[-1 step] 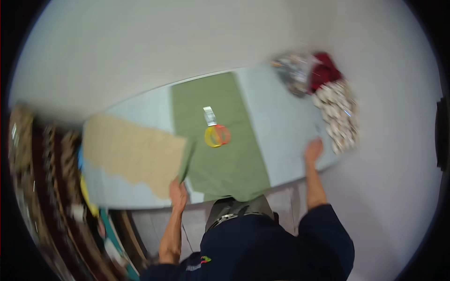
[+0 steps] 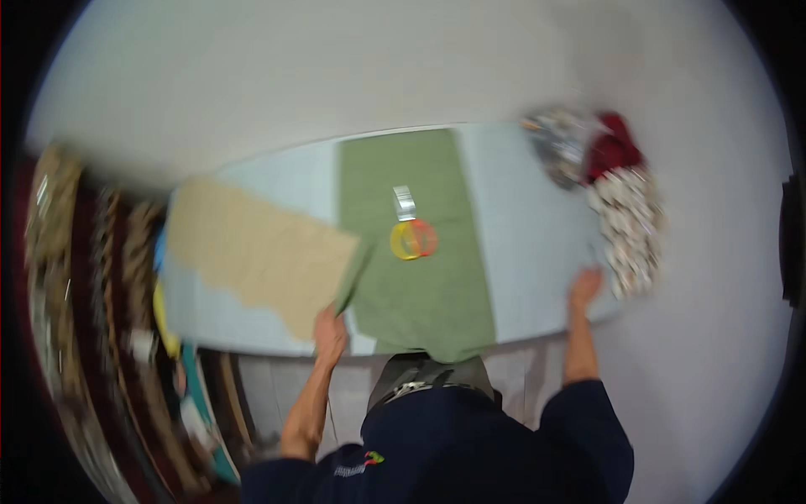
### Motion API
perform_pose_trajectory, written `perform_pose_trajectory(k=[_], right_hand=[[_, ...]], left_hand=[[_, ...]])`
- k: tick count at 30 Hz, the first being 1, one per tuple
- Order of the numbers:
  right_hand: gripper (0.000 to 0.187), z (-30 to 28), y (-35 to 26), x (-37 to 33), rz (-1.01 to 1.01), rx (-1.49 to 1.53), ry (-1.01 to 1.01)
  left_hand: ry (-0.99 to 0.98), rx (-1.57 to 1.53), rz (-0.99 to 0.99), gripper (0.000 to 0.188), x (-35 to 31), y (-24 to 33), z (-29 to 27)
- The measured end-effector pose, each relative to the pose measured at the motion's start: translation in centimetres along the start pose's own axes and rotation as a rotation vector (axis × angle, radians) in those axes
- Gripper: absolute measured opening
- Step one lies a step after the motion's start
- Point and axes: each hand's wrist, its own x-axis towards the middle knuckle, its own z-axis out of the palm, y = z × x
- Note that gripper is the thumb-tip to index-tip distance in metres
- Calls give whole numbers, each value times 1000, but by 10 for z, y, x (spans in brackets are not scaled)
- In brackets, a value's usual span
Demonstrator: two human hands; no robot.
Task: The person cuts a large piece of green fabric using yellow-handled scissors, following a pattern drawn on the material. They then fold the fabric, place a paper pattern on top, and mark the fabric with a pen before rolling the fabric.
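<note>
My left hand point(image 2: 330, 332) is closed at the table's front edge, pinching the near corner of a tan piece point(image 2: 269, 256) with an uneven edge, fabric or paper. Along that side, a narrow green cloth strip point(image 2: 356, 275) rises from the same grip. A long green cloth point(image 2: 420, 307) lies across the middle of the table and hangs over its front edge. On it rest scissors point(image 2: 405, 204) with one yellow and one orange handle loop. My right hand point(image 2: 585, 286), blurred, is low over the right end of the table, beside a whitish bundle point(image 2: 625, 223); its fingers are smeared.
A pale blue-grey table point(image 2: 529, 235) stands against a light wall point(image 2: 378, 67). At its far right lie a clear plastic bag point(image 2: 561, 147) and a dark red cloth point(image 2: 614, 147). Patterned brown and maroon rolls or folds point(image 2: 101, 336) stand close on the left.
The whole view has shifted, so the table and everything on it appear farther right. Both hands keep nearly the same places over the table; the left still grips the tan piece's corner.
</note>
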Motion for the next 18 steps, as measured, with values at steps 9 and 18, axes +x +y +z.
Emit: perform_pose_trajectory(k=[9,18], right_hand=[[33,-39,-48,65,102,-243,-326],[42,-5,-159,2,160,219,-173]], left_hand=[[60,148,-134,67,-27,-22,27],[241,71,-91,75,-39,-39,5]])
